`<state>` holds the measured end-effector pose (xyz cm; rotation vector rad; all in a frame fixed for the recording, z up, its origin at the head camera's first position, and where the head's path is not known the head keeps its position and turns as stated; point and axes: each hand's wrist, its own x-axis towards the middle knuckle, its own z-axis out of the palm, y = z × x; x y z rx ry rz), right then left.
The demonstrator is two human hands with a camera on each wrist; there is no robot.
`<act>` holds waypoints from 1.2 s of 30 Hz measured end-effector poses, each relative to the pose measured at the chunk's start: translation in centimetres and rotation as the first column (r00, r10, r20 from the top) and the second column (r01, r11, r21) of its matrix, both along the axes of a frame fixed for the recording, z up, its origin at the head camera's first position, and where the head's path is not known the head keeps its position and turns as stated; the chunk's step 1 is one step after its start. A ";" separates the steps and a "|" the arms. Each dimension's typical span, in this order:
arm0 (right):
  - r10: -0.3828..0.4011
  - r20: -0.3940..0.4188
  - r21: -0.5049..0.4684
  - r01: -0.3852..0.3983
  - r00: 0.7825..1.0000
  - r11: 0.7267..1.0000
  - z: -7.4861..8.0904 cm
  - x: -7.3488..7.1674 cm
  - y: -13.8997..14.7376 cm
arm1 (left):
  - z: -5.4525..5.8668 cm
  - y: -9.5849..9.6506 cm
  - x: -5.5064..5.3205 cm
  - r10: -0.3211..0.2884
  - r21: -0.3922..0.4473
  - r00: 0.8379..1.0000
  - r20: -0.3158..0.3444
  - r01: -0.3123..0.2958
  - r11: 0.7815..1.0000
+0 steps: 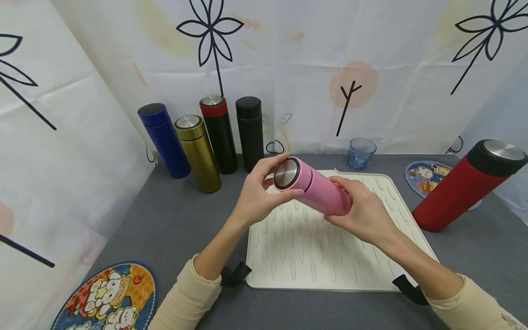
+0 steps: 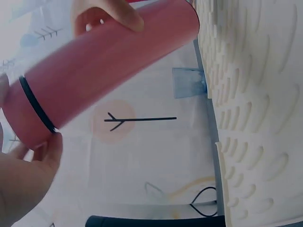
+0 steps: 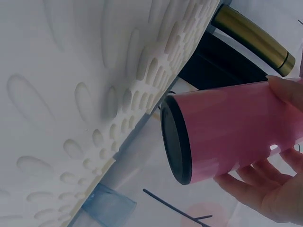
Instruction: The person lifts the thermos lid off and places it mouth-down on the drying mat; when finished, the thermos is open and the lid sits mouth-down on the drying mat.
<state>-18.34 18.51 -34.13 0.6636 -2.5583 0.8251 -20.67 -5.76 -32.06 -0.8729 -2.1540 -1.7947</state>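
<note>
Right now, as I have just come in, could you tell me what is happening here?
A person's left grip is around the cap of a pink flask, the right grip around its lower part. The flask is tilted above the white mat, with the cap on. Four other flasks stand at the back left, a red flask on the right, and a glass behind the mat.

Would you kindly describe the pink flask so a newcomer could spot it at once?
Find the cream mat on the grey table. Above it, the left hand and right hand hold the pink flask. No other flask is pink or held.
</note>
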 end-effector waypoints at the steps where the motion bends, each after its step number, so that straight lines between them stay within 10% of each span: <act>1: -0.007 0.001 0.003 0.007 1.000 1.000 0.0 0.0 0.0 | 0.1 0.0 0.1 0.014 -0.019 1.000 0.009 -0.014 1.000; 7: 0.032 0.074 -0.012 -0.031 0.997 0.999 0.2 0.1 0.1 | 0.1 -1.3 -0.8 -0.157 -0.045 0.988 0.009 0.158 0.986; 13: 0.109 0.179 -0.022 -0.107 0.978 0.994 0.4 0.4 0.3 | -0.2 -2.4 -1.9 -0.425 0.026 0.905 -0.015 0.425 0.905; 17: 0.148 0.217 -0.032 -0.145 0.965 0.989 0.4 0.6 0.4 | -0.3 -2.5 -2.1 -0.497 0.039 0.867 -0.045 0.498 0.866; 29: 0.081 0.159 -0.014 -0.080 0.984 0.997 0.5 1.1 -0.1 | 0.4 -1.6 -0.7 -0.218 -0.087 0.975 -0.049 0.213 0.973; 36: 0.064 0.164 -0.028 -0.060 0.984 0.998 0.4 0.9 -0.1 | 0.2 -2.0 -1.2 -0.354 -0.056 0.935 0.001 0.354 0.934</act>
